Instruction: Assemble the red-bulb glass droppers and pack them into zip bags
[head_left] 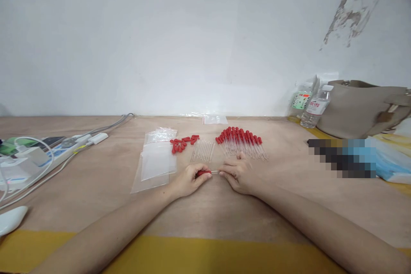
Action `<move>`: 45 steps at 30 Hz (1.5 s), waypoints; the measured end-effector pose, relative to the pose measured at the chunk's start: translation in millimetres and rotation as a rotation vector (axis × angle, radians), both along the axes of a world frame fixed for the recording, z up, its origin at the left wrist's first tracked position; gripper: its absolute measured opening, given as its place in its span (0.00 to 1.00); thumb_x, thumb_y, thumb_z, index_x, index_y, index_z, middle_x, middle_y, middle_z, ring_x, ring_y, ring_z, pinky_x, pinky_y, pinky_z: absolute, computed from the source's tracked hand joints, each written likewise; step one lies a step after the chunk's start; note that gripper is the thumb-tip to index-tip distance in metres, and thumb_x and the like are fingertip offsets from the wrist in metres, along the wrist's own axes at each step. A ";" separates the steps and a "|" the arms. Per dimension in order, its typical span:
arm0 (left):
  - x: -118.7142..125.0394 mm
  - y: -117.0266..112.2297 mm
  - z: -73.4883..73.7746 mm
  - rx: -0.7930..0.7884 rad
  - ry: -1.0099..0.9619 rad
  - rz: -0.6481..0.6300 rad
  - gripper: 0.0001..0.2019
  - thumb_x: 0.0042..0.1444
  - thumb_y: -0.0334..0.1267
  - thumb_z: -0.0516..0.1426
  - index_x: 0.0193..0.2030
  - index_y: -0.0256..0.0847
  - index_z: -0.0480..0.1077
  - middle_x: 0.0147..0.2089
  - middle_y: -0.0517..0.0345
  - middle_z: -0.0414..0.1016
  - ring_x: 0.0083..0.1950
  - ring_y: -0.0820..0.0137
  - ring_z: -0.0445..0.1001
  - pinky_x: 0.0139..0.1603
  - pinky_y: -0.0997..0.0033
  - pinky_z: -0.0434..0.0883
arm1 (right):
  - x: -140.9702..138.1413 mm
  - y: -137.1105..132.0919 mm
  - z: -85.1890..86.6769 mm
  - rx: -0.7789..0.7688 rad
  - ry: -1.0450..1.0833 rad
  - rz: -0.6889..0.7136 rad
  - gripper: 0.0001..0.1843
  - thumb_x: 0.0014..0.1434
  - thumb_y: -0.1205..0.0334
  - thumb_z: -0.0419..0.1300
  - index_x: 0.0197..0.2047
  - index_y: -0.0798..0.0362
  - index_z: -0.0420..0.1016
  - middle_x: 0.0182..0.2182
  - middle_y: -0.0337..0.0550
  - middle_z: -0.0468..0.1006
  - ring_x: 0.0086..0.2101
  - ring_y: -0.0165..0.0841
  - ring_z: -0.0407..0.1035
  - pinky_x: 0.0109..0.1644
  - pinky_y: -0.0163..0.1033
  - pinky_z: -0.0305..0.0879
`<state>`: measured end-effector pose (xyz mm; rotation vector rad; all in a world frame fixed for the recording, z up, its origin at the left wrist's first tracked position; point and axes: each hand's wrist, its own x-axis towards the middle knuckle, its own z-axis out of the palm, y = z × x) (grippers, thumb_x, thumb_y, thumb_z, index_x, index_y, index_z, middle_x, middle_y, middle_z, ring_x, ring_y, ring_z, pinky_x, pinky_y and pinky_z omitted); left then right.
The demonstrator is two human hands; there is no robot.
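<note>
My left hand [190, 180] pinches a red rubber bulb [203, 173] low over the wooden table. My right hand [238, 175] pinches the thin clear glass tube [215, 172] that meets the bulb. Both hands are closed on these parts and nearly touch each other. Just beyond them lie a row of bare glass tubes [203, 150], a loose heap of red bulbs [183, 142] and a fan of finished droppers with red caps [241, 141]. Clear plastic bags [157, 162] lie flat to the left of my left hand.
A power strip [61, 154] with white plugs and cables lies at far left, with a white object [11, 219] at the near edge. Two water bottles [316, 107] and a grey bag [359, 109] stand at back right against the wall. A small bag [214, 119] lies at the back.
</note>
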<state>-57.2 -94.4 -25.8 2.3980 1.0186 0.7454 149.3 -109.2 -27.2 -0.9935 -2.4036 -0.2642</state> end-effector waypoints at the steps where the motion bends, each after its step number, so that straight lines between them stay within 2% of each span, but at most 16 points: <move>1: 0.0 -0.4 0.1 0.017 0.004 0.001 0.11 0.55 0.40 0.50 0.36 0.37 0.70 0.31 0.58 0.72 0.31 0.73 0.68 0.31 0.75 0.64 | -1.4 -0.6 -0.2 0.001 0.002 -0.010 0.14 0.59 0.64 0.47 0.31 0.53 0.74 0.25 0.39 0.72 0.24 0.26 0.57 0.36 0.39 0.42; 6: -0.7 -0.7 -1.3 0.105 0.032 -0.026 0.09 0.56 0.38 0.50 0.35 0.37 0.69 0.30 0.58 0.71 0.32 0.73 0.67 0.32 0.76 0.63 | -7.4 -1.8 0.5 -0.026 -0.031 -0.024 0.15 0.59 0.64 0.46 0.26 0.56 0.71 0.23 0.40 0.71 0.22 0.25 0.54 0.35 0.38 0.42; 13: -0.9 2.1 -4.3 0.205 0.062 -0.062 0.07 0.56 0.37 0.50 0.34 0.38 0.68 0.29 0.59 0.70 0.31 0.73 0.67 0.32 0.75 0.62 | -11.8 4.8 -4.6 -0.093 -0.075 -0.010 0.15 0.60 0.63 0.45 0.28 0.56 0.69 0.24 0.39 0.72 0.22 0.25 0.55 0.38 0.39 0.43; 17: 0.2 5.9 -1.3 0.227 0.083 -0.086 0.08 0.57 0.37 0.49 0.36 0.38 0.67 0.32 0.57 0.70 0.34 0.71 0.67 0.35 0.74 0.63 | -13.1 4.0 1.6 -0.121 -0.089 -0.035 0.16 0.61 0.63 0.43 0.29 0.56 0.69 0.27 0.41 0.72 0.25 0.27 0.59 0.39 0.38 0.46; 20: -0.2 8.0 4.3 0.263 0.095 -0.098 0.08 0.57 0.38 0.49 0.38 0.38 0.67 0.34 0.56 0.70 0.37 0.70 0.68 0.37 0.72 0.64 | -11.9 -0.8 9.6 -0.154 -0.091 0.002 0.15 0.61 0.64 0.43 0.32 0.55 0.70 0.30 0.42 0.73 0.29 0.29 0.62 0.39 0.37 0.49; 22: -3.6 10.4 8.4 0.303 0.092 -0.076 0.10 0.55 0.41 0.51 0.42 0.39 0.66 0.38 0.55 0.70 0.40 0.68 0.67 0.40 0.70 0.65 | -9.2 -3.4 12.8 -0.194 -0.077 0.023 0.14 0.59 0.64 0.45 0.34 0.54 0.71 0.31 0.43 0.74 0.31 0.30 0.64 0.39 0.36 0.51; 24: -10.8 16.0 11.2 0.364 0.090 0.009 0.14 0.53 0.44 0.53 0.45 0.40 0.64 0.42 0.53 0.68 0.44 0.66 0.66 0.45 0.67 0.63 | -4.9 -2.4 13.2 -0.266 -0.016 0.012 0.13 0.58 0.65 0.47 0.34 0.53 0.72 0.31 0.42 0.75 0.31 0.30 0.65 0.37 0.35 0.53; 26: -20.8 25.1 11.4 0.425 0.101 0.150 0.15 0.53 0.45 0.53 0.45 0.41 0.65 0.44 0.52 0.68 0.47 0.63 0.64 0.49 0.62 0.61 | 0.0 4.4 11.9 -0.358 0.108 -0.053 0.12 0.57 0.64 0.48 0.34 0.52 0.73 0.30 0.41 0.76 0.30 0.29 0.66 0.34 0.33 0.55; 29: -35.9 41.2 7.3 0.455 0.140 0.338 0.11 0.53 0.41 0.52 0.42 0.41 0.66 0.43 0.52 0.68 0.47 0.62 0.64 0.49 0.60 0.60 | 5.1 24.9 11.7 -0.433 0.284 -0.265 0.12 0.56 0.61 0.50 0.31 0.54 0.74 0.28 0.41 0.76 0.28 0.30 0.67 0.30 0.32 0.56; 31: -42.9 49.5 3.2 0.453 0.175 0.402 0.09 0.52 0.39 0.54 0.40 0.41 0.67 0.42 0.53 0.68 0.46 0.61 0.64 0.48 0.60 0.61 | 4.7 42.0 14.2 -0.408 0.317 -0.438 0.14 0.55 0.58 0.50 0.28 0.54 0.73 0.27 0.42 0.76 0.28 0.31 0.67 0.29 0.32 0.55; 35: -49.9 56.8 -2.7 0.468 0.222 0.451 0.09 0.50 0.38 0.54 0.39 0.41 0.67 0.41 0.53 0.67 0.44 0.62 0.64 0.47 0.61 0.62 | -7.0 71.7 19.7 -0.371 0.204 -0.698 0.18 0.55 0.54 0.49 0.26 0.54 0.74 0.28 0.46 0.76 0.31 0.34 0.68 0.31 0.34 0.55; 39: -55.2 60.6 -4.4 0.457 0.198 0.482 0.08 0.51 0.38 0.53 0.39 0.41 0.68 0.39 0.54 0.65 0.42 0.64 0.65 0.45 0.64 0.64 | -22.3 88.3 17.7 -0.381 0.147 -0.818 0.19 0.55 0.53 0.47 0.32 0.56 0.74 0.33 0.52 0.75 0.36 0.39 0.68 0.36 0.38 0.56; 45: -62.0 67.5 -2.1 0.402 0.165 0.531 0.08 0.53 0.39 0.52 0.39 0.43 0.68 0.36 0.55 0.63 0.39 0.66 0.66 0.42 0.67 0.65 | -29.6 93.2 13.1 -0.414 0.123 -0.884 0.21 0.54 0.51 0.48 0.37 0.59 0.73 0.35 0.57 0.75 0.37 0.43 0.69 0.41 0.45 0.54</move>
